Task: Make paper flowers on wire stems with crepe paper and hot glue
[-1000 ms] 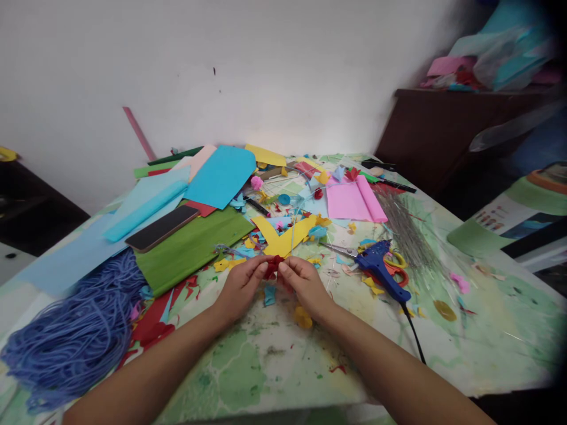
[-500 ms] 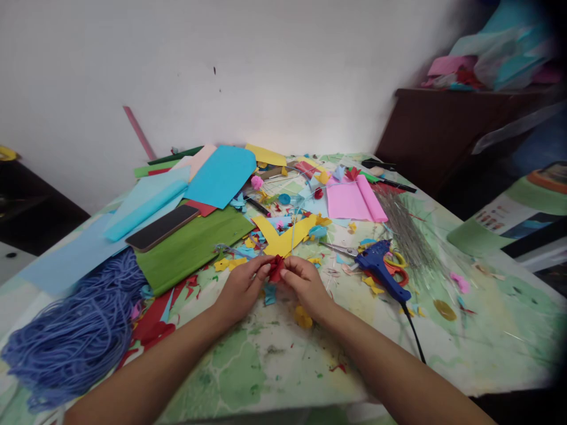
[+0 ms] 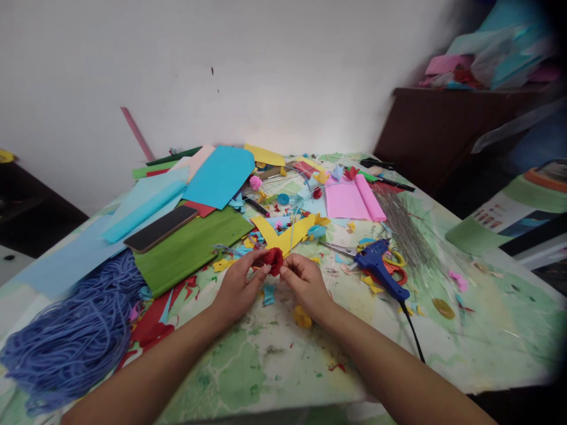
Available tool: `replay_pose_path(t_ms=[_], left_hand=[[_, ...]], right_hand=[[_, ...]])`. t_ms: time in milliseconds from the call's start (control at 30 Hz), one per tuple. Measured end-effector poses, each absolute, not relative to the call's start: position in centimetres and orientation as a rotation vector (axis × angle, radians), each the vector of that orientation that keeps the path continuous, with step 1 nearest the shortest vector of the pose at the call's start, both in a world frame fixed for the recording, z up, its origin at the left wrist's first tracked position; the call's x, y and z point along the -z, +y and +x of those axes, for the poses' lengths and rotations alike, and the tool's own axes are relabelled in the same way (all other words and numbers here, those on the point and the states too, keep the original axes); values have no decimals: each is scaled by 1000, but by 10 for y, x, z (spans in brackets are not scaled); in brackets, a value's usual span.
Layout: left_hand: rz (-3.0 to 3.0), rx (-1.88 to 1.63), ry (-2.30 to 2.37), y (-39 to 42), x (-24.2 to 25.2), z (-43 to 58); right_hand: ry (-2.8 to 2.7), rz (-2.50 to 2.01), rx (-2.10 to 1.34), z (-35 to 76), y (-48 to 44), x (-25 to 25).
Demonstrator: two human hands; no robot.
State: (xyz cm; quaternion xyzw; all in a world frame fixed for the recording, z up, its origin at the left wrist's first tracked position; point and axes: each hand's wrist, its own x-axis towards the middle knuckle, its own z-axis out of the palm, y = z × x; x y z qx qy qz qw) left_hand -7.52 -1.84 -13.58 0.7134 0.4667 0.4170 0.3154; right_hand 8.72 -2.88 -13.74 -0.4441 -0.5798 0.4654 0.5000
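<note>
A small red paper flower [image 3: 274, 260] is held up between my two hands over the front middle of the table. My left hand [image 3: 241, 286] pinches its left side with thumb and fingers. On the other side, my right hand [image 3: 303, 280] grips the flower's right edge between thumb and fingertips. Just behind it lies a yellow paper sheet with a V-shaped notch [image 3: 283, 239]. Below the hands are a light blue paper scrap [image 3: 269, 294] and a yellow paper piece [image 3: 302, 317].
To the right sit a blue glue gun [image 3: 376, 262], scissors [image 3: 341, 249], a bundle of thin wires [image 3: 405, 230] and a green bottle [image 3: 500, 218]. Leftward are a blue yarn heap [image 3: 75, 330], a phone [image 3: 162, 228] and green paper [image 3: 190, 251]. Pink paper [image 3: 345, 198] lies farther back.
The red flower has turned and looks wider and more open, with its middle facing me. My fingers have shifted slightly around it. Both hands stay in nearly the same place.
</note>
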Motion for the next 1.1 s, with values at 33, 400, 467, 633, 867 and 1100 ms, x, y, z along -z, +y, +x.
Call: replay_pose_path(t_ms=[33, 400, 467, 633, 867, 1100], left_hand=[[1781, -1127, 1158, -18, 136, -75], [978, -1160, 853, -11, 127, -69], [926, -1121, 836, -12, 124, -68], [868, -1054, 796, -14, 122, -68], [905, -1072, 799, -13, 123, -68], [915, -1067, 796, -13, 123, -67]], right_hand=[[-1428, -1078, -1098, 88, -29, 137], [-1849, -1105, -744, 90, -35, 130], [-1872, -1113, -715, 90, -35, 130], [-1869, -1120, -666, 91, -37, 130], [-1723, -982, -516, 94, -36, 128], [-1829, -942, -413, 94, -35, 128]])
